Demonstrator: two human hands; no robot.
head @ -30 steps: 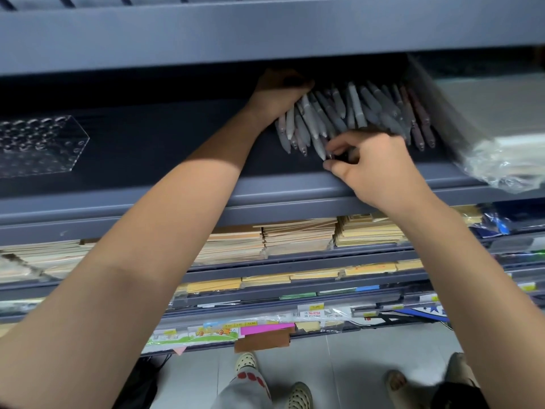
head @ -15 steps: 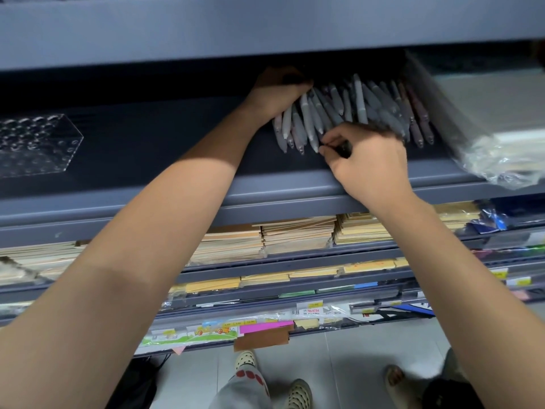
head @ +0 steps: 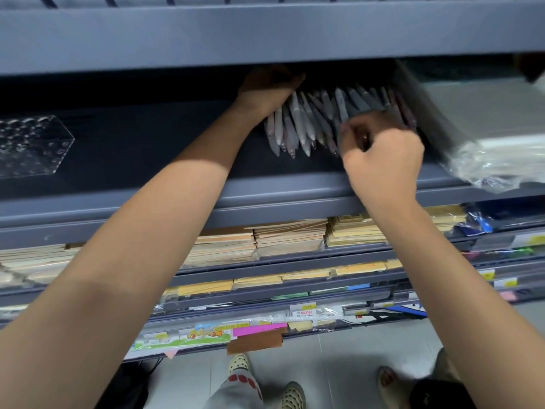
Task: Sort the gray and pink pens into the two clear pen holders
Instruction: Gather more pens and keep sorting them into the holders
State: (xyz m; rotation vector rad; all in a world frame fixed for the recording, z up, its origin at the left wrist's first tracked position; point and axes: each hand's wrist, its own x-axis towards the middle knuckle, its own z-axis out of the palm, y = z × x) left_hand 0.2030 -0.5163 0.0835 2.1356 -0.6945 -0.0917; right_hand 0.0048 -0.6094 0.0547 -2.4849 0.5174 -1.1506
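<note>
A fan of gray pens (head: 298,122) lies on the dark shelf (head: 177,149), tips pointing toward me. A few pink pens (head: 408,112) lie at the fan's right edge. My left hand (head: 267,88) reaches deep under the upper shelf and grips the far ends of the pens on the left; its fingers are mostly hidden. At the fan's right part, my right hand (head: 382,156) has its fingers curled and pinches a gray pen (head: 340,106); the view there is blurred. One clear pen holder (head: 29,146) with round holes stands far left on the same shelf.
A plastic-wrapped stack (head: 486,143) fills the shelf's right end, close to the pens. The upper shelf (head: 265,33) hangs low over the hands. Lower shelves hold stacks of envelopes (head: 289,236) and paper. Feet stand on the tiled floor below.
My right hand has shifted right along the fan and curled tighter onto a pen. My left hand has kept its grip at the pens' far ends.
</note>
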